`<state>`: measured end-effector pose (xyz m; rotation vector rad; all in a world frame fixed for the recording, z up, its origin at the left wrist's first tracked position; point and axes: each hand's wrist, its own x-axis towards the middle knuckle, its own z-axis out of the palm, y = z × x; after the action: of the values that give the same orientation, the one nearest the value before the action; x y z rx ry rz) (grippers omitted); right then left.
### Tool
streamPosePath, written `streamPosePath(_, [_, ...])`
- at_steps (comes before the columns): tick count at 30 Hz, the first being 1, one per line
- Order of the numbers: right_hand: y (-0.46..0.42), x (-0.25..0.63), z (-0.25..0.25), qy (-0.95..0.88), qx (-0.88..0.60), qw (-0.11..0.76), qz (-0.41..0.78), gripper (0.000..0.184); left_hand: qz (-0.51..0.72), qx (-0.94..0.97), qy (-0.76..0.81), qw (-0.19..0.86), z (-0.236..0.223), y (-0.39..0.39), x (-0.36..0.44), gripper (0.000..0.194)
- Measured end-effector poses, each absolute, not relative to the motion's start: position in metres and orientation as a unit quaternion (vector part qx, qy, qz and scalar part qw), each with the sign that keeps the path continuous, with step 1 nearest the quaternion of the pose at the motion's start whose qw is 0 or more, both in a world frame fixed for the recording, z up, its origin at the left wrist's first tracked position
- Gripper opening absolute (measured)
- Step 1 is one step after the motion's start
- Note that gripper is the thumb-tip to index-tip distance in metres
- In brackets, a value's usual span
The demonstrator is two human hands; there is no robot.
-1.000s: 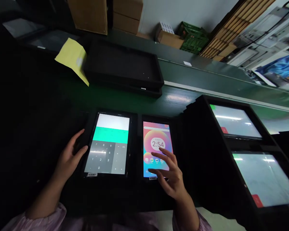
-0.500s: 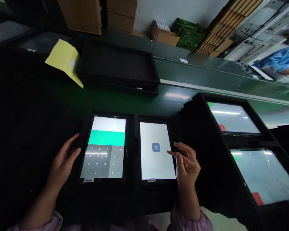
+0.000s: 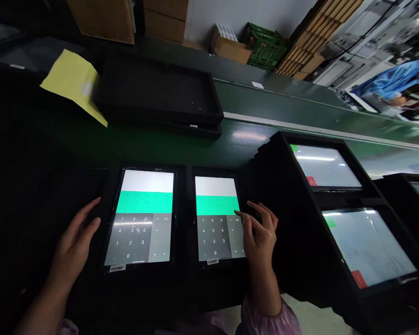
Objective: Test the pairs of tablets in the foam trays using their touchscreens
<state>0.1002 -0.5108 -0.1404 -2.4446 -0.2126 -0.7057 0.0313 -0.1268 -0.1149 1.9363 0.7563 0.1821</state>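
Two tablets lie side by side in a black tray [image 3: 185, 223], both lit with a calculator screen that has a green band. Beside the left tablet [image 3: 143, 193] is my left hand [image 3: 73, 239], fingers apart, near the tray's dark left edge; whether it touches that edge I cannot tell. My right hand [image 3: 261, 232] hovers at the right side of the right tablet [image 3: 214, 186], its index finger stretched over the screen near the DEL key. Nothing is held in it, and its fingers are apart. Each tablet has a small barcode label at its lower edge.
A stack of black trays [image 3: 310, 218] on the right holds two tablets with white screens. Further back lie more black trays [image 3: 157, 88] and a yellow sheet [image 3: 70, 81]. A green crate [image 3: 267, 46] and cardboard boxes stand behind the bench; a person in blue [image 3: 387, 81] is far right.
The right tablet's screen has gone from a white page with a blue equals icon to the calculator keypad. My right index finger has moved slightly up on the screen. The view has shifted a little.
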Motion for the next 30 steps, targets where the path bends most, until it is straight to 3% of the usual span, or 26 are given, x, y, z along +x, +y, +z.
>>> streamPosePath(6, [-0.507, 0.101, -0.143, -0.123, -0.945, 0.242, -0.183, 0.031, 0.075, 0.806, 0.321, 0.492, -0.114, -0.127, 0.031, 0.050])
streamPosePath(11, [-0.508, 0.103, -0.146, -0.057, -0.943, 0.220, -0.243, 0.033, 0.075, 0.805, 0.324, 0.491, -0.118, -0.125, 0.032, 0.051])
streamPosePath(20, [-0.508, 0.103, -0.147, -0.080, -0.952, 0.202, -0.217, 0.034, 0.089, 0.814, 0.312, 0.482, -0.126, -0.120, 0.030, 0.048])
streamPosePath(26, [-0.504, 0.101, -0.133, -0.121, -0.926, 0.233, -0.270, 0.031, 0.097, 0.816, 0.299, 0.486, -0.122, -0.123, 0.031, 0.050])
streamPosePath(30, [-0.492, 0.094, -0.123, -0.210, -0.911, 0.261, -0.242, 0.027, 0.090, 0.813, 0.307, 0.487, -0.120, -0.126, 0.032, 0.051])
